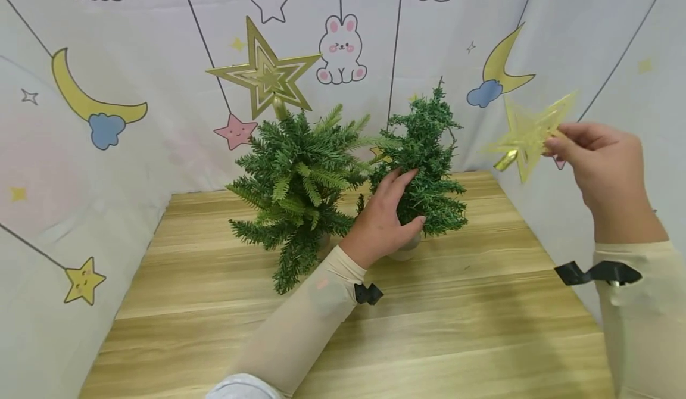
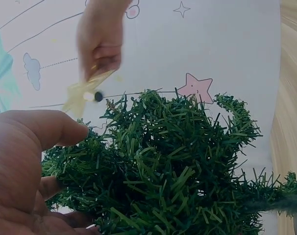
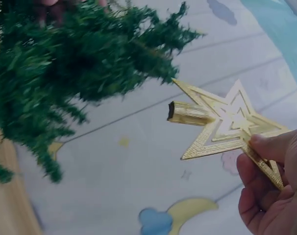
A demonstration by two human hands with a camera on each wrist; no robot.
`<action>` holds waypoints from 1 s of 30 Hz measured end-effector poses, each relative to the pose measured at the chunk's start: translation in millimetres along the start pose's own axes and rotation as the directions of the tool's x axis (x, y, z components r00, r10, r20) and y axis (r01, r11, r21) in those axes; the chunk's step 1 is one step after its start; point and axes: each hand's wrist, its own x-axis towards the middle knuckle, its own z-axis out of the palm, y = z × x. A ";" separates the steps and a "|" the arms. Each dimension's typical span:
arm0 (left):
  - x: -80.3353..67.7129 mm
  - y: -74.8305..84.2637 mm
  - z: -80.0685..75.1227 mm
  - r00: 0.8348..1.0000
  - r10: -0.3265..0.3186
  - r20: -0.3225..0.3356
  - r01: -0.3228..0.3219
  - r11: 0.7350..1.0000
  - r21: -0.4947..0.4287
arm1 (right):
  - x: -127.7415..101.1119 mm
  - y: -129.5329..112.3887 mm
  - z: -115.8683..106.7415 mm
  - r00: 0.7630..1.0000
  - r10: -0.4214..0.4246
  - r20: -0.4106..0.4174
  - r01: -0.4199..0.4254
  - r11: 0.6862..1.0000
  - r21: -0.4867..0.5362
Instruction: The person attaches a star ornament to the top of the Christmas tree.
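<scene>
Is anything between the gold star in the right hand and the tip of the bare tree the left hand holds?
Nothing visible. The gold star, pinched by the right hand, hangs in open air right of the bare tree; the left hand grips lower branches, below the tip.

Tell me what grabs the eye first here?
The right hand pinches a gold star topper in the air at right. The left hand grips the bare small tree mid-table; beside it, the left tree already wears a gold star.
</scene>
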 end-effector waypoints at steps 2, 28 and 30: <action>0.1 -0.5 -0.3 1.000 0.000 -0.003 0.000 1.000 -0.001 | 15.2 -16.5 9.6 1.000 -0.030 -0.005 0.030 0.996 0.083; 0.0 -2.3 -0.2 1.000 0.001 0.014 -0.001 1.000 -0.005 | 87.8 -129.6 118.8 0.967 -0.177 0.183 0.213 0.957 -0.199; 0.2 -3.2 0.0 1.000 0.002 0.014 -0.002 1.000 -0.004 | 88.2 -125.7 120.6 0.968 -0.158 0.193 0.202 0.951 -0.234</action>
